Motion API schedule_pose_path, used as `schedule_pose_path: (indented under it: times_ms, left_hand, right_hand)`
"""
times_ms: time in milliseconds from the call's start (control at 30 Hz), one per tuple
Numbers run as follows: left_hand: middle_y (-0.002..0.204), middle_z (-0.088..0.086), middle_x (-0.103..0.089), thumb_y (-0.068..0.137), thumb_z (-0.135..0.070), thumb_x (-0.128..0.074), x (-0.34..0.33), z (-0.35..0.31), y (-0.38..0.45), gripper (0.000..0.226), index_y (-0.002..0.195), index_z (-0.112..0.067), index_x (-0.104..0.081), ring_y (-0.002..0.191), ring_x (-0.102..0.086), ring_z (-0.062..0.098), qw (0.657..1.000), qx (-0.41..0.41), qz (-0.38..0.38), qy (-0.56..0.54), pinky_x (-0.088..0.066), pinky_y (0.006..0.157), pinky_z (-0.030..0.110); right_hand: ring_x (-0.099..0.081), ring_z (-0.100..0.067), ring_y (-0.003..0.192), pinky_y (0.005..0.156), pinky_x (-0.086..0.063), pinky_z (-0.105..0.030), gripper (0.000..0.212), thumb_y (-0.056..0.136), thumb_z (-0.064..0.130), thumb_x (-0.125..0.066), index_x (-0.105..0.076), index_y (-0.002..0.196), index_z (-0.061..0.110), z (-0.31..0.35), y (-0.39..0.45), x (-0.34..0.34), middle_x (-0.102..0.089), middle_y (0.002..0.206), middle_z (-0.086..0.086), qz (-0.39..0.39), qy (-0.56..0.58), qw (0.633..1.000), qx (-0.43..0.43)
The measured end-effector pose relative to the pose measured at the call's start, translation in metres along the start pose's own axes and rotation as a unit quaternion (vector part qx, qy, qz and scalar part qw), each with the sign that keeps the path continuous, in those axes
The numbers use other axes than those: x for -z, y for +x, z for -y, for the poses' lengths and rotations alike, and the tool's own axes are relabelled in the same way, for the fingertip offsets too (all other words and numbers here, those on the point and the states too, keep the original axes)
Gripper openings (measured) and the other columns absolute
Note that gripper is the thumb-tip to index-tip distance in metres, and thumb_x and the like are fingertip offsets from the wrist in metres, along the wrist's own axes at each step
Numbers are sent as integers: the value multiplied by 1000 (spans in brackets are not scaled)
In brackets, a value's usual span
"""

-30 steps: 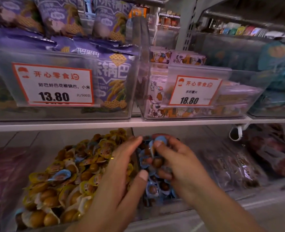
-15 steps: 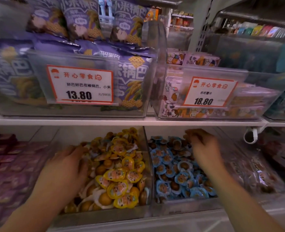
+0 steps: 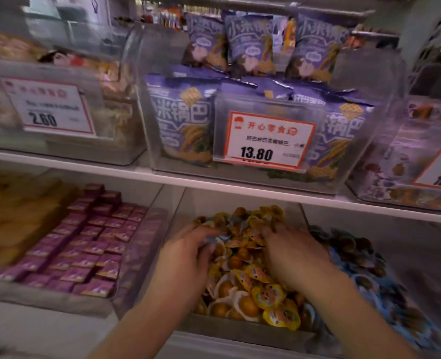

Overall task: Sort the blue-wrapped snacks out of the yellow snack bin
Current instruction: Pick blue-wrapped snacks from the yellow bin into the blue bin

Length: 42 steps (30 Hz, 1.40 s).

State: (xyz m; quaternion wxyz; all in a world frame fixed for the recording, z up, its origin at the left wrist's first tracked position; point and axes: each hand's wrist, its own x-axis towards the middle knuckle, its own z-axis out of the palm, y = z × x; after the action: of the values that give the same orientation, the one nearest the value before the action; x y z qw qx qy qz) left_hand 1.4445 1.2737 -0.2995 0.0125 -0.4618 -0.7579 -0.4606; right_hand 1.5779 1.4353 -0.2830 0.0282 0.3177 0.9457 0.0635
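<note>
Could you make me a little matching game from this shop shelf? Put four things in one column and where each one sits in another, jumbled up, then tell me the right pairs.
Things:
1. purple snack bags
2. yellow-wrapped snacks
3. blue-wrapped snacks
4. small purple boxes

Places:
A. lower shelf, bin right of the yellow bin
B. upper shelf, behind the 13.80 price tag
C. lower shelf, bin left of the yellow bin
D. lower shelf, bin where both hands dig

Pairs: 1-B, 2-D, 3-A, 4-C
</note>
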Motion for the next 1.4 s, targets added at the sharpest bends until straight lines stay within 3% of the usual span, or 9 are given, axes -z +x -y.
schedule_pose_path:
  times_ms: [333, 433, 533, 600, 733, 900, 1033, 1200, 1400]
  left_hand:
    - [57, -17, -64, 96, -27, -57, -6, -5, 2, 23, 86, -39, -74, 54, -56, 4, 924, 257, 15, -283, -42, 49, 22]
    - [65, -7, -71, 93, -56, -54, -11, -8, 9, 38, 89, -27, -77, 51, -60, 9, 824, 378, 39, -421, -39, 42, 21]
    - [81, 9, -70, 96, -33, -61, -6, -4, 14, 26, 101, -11, -73, 51, -59, 15, 746, 374, 47, -549, -35, 39, 19]
    - [81, 13, -64, 95, -12, -61, -4, 0, 13, 12, 102, -7, -69, 52, -55, 16, 757, 367, 56, -537, -31, 40, 22]
    - [76, 12, -65, 95, -10, -59, -3, 3, 10, 12, 103, -11, -68, 54, -54, 18, 790, 351, 49, -500, -33, 40, 25]
    - [79, 10, -69, 95, -13, -60, -1, 7, 13, 14, 103, -14, -71, 52, -55, 18, 784, 346, 61, -511, -35, 40, 24]
    - [76, 6, -71, 94, -15, -62, -2, 8, 14, 12, 99, -16, -72, 51, -55, 19, 787, 340, 55, -511, -35, 40, 23]
    - [77, 7, -71, 94, -14, -61, -2, 7, 15, 12, 99, -14, -72, 49, -54, 19, 786, 337, 55, -515, -34, 39, 24]
    - [79, 10, -68, 95, -11, -59, -1, 5, 16, 13, 98, -12, -71, 49, -54, 18, 780, 349, 40, -517, -34, 39, 24]
  right_hand:
    - [-61, 11, 98, 83, -42, -3, 22, 91, 32, -67, -72, 110, 40, 24, -3, 33, -68, 105, 28, -136, 320, 937, 36]
    - [-61, 13, 103, 87, -45, -5, 34, 86, 19, -75, -68, 105, 45, 55, -8, 32, -69, 105, 33, -80, 483, 863, 128]
    - [-65, 6, 106, 88, -46, -7, 27, 86, 24, -70, -72, 110, 35, 55, 2, 27, -71, 110, 24, -47, 541, 826, 150]
    - [-66, -8, 111, 98, -50, -21, 26, 86, 19, -62, -77, 105, 29, 42, 23, 21, -74, 113, 10, -34, 626, 777, 58]
    - [-53, -20, 126, 101, -38, -25, 27, 98, 32, -53, -63, 123, 32, 30, 80, 8, -59, 135, -1, 57, 277, 958, 36]
    - [-45, -33, 122, 97, -45, -42, 51, 95, 61, -41, -54, 132, 27, 45, 107, -2, -45, 135, -14, 172, 0, 982, 78]
    - [-56, -15, 91, 79, -46, -28, 30, 92, 47, -53, -64, 112, 27, 45, 103, 3, -65, 118, -6, 205, 53, 968, 135]
    - [-63, -17, 104, 91, -51, -33, 33, 89, 45, -65, -66, 114, 24, 41, 106, 2, -66, 116, 1, 174, 134, 965, 146]
    - [-68, -18, 99, 92, -56, -43, 27, 83, 20, -76, -70, 108, 25, 17, 92, 12, -72, 107, 0, 46, 434, 900, 0]
